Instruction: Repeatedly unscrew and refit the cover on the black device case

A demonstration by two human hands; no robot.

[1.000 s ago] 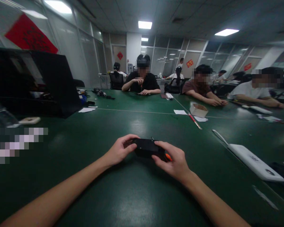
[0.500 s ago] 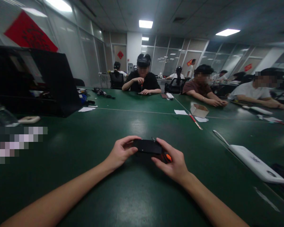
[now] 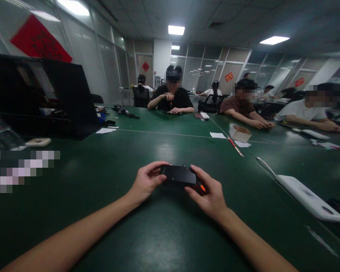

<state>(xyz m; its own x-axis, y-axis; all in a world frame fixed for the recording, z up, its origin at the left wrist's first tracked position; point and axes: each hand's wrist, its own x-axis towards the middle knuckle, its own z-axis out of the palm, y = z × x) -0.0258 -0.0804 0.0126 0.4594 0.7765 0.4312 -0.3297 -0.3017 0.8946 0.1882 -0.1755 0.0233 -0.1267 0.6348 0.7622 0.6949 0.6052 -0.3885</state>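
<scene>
A small flat black device (image 3: 179, 174) is held just above the green table (image 3: 107, 177) in front of me. My left hand (image 3: 146, 182) grips its left end with fingers curled around the edge. On the right end my right hand (image 3: 210, 193) is closed too, and an orange-tipped tool (image 3: 201, 187) shows between its fingers, pressed against the device. The device's top face is turned up toward me.
A white power strip (image 3: 306, 195) with a cable lies at the right. A black case (image 3: 45, 102) stands at the left. A small cardboard box (image 3: 239, 133), papers and a red pen sit further back. Several people sit along the table's far side.
The black device has tilted so its flat top face shows more. Both hands stayed on its ends and shifted only slightly.
</scene>
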